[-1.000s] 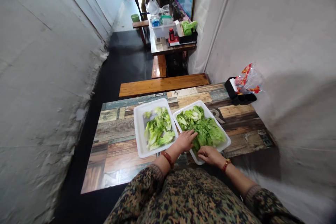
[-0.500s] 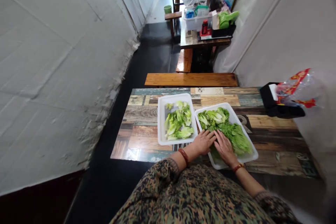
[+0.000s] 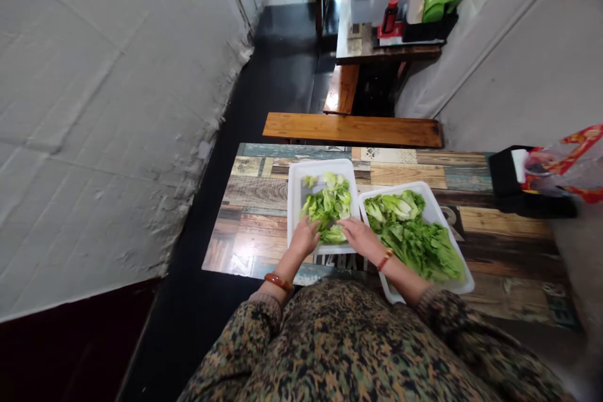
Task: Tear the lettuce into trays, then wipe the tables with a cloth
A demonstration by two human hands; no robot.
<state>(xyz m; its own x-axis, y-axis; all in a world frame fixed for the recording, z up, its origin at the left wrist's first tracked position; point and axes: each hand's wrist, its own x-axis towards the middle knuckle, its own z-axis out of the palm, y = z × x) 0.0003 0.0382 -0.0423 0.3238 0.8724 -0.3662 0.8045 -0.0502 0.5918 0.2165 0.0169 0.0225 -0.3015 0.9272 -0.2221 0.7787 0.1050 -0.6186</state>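
Left hand (image 3: 305, 235): I dip into the white left tray (image 3: 293, 201) at its near left corner, fingers bent over loose lettuce leaves (image 3: 330, 201); whether they grip any, I cannot tell.
Right hand (image 3: 362, 237): Apart from my left, it reaches in over the near right corner, fingertips at the same leaves; its hold is unclear too.
Left tray: It lies left of the middle on my wood-patterned tabletop (image 3: 254, 217), close to the near edge.
Right tray (image 3: 466, 282): White and set askew near that edge, it bears a fuller lettuce heap (image 3: 419, 245) beside my right forearm.
Change of trays: A moment ago both my hands were on the fuller heap; both have crossed left, so my handling is now of the smaller batch.
Far right corner: A black caddy (image 3: 506, 176) stands with a red-and-clear plastic bag (image 3: 579, 151).
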